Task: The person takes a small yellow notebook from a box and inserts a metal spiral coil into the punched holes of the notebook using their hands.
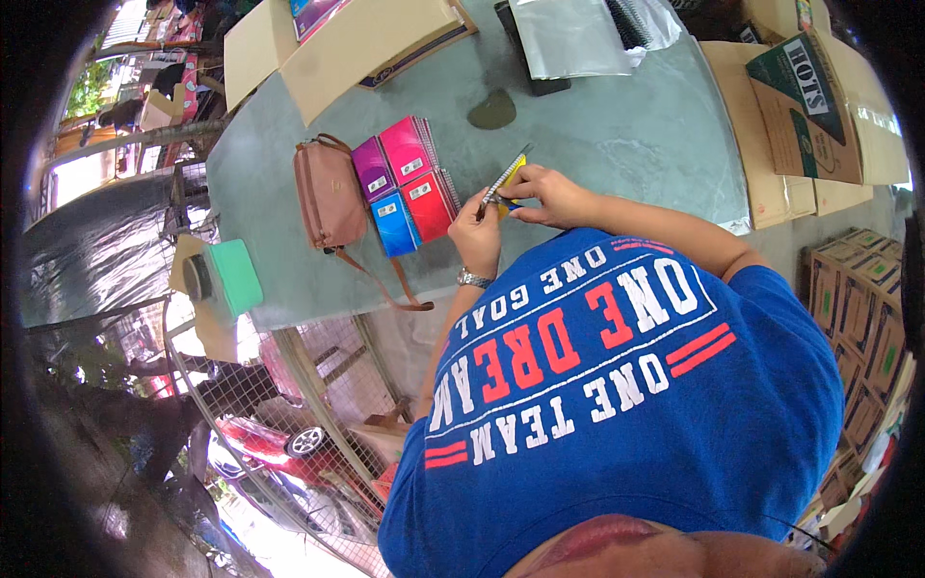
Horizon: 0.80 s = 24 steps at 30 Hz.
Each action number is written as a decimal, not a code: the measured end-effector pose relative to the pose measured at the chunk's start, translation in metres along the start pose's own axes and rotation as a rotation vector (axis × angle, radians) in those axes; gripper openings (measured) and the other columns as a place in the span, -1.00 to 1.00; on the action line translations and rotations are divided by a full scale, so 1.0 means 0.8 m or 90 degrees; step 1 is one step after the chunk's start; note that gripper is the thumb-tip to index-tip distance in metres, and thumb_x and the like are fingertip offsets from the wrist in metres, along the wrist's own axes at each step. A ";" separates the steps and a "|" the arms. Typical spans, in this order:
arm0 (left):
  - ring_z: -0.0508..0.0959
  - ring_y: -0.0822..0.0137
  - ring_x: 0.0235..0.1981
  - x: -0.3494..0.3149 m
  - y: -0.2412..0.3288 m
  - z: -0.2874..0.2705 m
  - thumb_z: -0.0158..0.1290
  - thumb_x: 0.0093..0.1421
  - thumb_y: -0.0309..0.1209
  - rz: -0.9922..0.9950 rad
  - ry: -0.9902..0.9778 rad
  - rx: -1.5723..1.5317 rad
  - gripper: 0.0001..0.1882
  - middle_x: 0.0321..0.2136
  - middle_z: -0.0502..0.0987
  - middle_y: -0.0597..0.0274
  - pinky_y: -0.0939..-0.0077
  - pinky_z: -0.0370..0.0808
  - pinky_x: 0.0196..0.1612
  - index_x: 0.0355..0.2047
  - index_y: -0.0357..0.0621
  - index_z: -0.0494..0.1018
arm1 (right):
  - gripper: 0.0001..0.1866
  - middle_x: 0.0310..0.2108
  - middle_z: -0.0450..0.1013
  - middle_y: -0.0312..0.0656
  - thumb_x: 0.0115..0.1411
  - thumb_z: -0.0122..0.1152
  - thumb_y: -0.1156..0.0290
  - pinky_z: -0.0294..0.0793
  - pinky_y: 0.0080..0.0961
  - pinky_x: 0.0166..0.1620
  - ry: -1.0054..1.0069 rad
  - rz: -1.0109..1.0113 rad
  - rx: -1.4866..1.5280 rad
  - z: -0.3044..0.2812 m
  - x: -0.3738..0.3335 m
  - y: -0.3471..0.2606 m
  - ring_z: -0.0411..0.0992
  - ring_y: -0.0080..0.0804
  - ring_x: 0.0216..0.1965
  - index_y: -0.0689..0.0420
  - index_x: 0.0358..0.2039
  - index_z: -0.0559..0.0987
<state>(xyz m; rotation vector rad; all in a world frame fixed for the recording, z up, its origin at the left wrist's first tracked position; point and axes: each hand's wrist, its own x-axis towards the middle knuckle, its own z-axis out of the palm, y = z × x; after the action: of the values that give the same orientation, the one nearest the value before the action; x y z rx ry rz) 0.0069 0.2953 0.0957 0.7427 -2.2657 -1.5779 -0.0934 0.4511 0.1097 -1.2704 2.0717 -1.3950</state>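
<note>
Near the table's front edge, a spiral notebook (pixel 517 168) with a yellow cover is held on edge, its wire coil running up and to the right. My left hand (pixel 474 231), with a metal watch at the wrist, is closed round its lower end. From the right, my right hand (pixel 554 196) has its fingers bent in a pinch by the coil. A small dark-blue and yellow piece shows below these fingers; its kind is unclear. Left of my hands lie stacks of spiral notebooks: purple (pixel 372 169), pink (pixel 407 151), blue (pixel 394 223) and red (pixel 430 204).
A brown shoulder bag (pixel 330 193) lies beside the stacks on the grey-green table (pixel 617 144), its strap over the edge. An open carton (pixel 356 48) and plastic-wrapped black items (pixel 568 39) are at the back. Cartons (pixel 819 116) stand right; a green container (pixel 234 275) is left.
</note>
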 end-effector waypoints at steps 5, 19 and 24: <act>0.52 0.53 -0.46 0.011 -0.003 0.007 0.05 0.10 -0.58 0.032 -0.019 0.007 -0.77 -0.42 0.60 0.19 0.63 0.46 -0.39 -0.21 -0.32 0.54 | -0.65 -0.28 0.44 -0.02 0.07 0.21 0.31 0.43 -0.30 -0.17 -0.012 0.020 0.000 -0.009 -0.002 -0.005 0.44 -0.15 -0.23 0.18 -0.13 0.54; 0.58 0.02 -0.36 0.120 0.062 0.002 0.02 0.02 -0.38 0.038 -0.560 0.461 -0.74 -0.39 0.57 -0.04 0.27 0.50 -0.25 -0.26 -0.08 0.58 | -0.56 -0.25 0.48 -0.10 0.18 0.08 0.28 0.51 -0.45 -0.22 -0.141 0.546 0.823 -0.058 -0.046 0.033 0.48 -0.36 -0.30 0.22 0.02 0.33; 0.51 -0.01 -0.20 0.129 0.014 0.048 0.06 -0.01 -0.43 0.363 -0.347 0.386 -0.65 -0.25 0.53 -0.03 0.27 0.44 -0.07 -0.16 -0.15 0.51 | -0.47 -0.19 0.44 -0.09 0.04 0.05 0.43 0.42 -0.41 -0.05 -0.041 0.618 0.721 -0.043 -0.061 0.084 0.42 -0.34 -0.21 0.16 0.09 0.31</act>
<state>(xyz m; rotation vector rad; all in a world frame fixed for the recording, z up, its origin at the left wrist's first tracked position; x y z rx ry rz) -0.1008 0.2707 0.0864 -0.2857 -3.0152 -0.8852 -0.1231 0.5185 0.0577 0.1539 1.1030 -1.5069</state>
